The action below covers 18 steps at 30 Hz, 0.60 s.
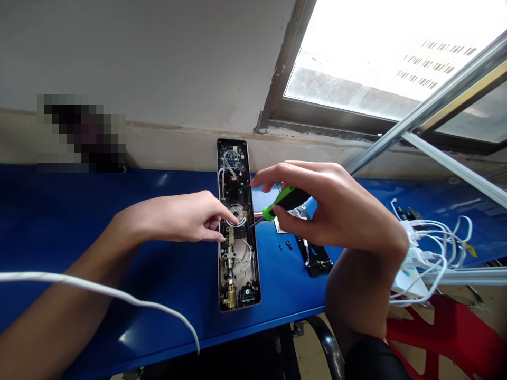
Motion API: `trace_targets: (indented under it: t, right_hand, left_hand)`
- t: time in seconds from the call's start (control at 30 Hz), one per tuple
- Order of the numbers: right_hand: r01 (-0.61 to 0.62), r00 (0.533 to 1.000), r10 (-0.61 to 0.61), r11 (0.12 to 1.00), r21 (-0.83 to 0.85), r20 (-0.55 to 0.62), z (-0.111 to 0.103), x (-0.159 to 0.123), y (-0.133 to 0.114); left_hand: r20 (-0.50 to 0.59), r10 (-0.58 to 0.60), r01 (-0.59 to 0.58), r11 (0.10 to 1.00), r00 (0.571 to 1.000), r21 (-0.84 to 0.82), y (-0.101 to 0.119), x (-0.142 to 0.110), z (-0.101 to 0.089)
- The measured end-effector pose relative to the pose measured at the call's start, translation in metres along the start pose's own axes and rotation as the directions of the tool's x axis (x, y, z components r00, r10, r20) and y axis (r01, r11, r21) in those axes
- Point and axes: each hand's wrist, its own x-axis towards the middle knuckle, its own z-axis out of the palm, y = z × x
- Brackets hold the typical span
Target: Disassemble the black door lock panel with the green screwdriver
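Blue painted counter (47, 221) carries a long, dark-framed electronic door-lock body (240, 269), lying face-up and open, its long axis running away from the person. Visible inside: a blue circuit board (232, 161) at the far end, white wires, a round silver disc (236, 214) at mid-length and a brass cylinder (228, 295) at the near end.

Hard to make out: a pixelated object (81, 134) at the far edge, left of the lock body, cannot be identified. Both hands hide the parts around the disc.

Edges and room: the far end of the lock body sits just short of the wall, and its near end lies close to the counter's front edge. Open blue surface lies to its left.

Left hand (186, 216): partly open, holding nothing, fingertips touching the lock body beside the disc. Right hand (328, 211): curled around a green-and-black screwdriver (287, 203), whose thin shaft reaches the lock body near the disc; tip contact cannot be confirmed.

Right of the lock body: small black screws (285, 245), a black metal bracket (317, 258) and a tangle of white cables (431, 237).
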Motion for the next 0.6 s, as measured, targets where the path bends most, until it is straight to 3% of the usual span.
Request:
trace_targets:
  t: [0.6]
  right_hand:
    - [0.006, 0.999, -0.008, 0.998, -0.059, -0.045, 0.0025, 0.0022, 0.0037]
  left_hand:
    - [-0.038, 0.022, -0.021, 1.000, 0.999, 0.014, -0.0003, 0.0011, 0.0007]
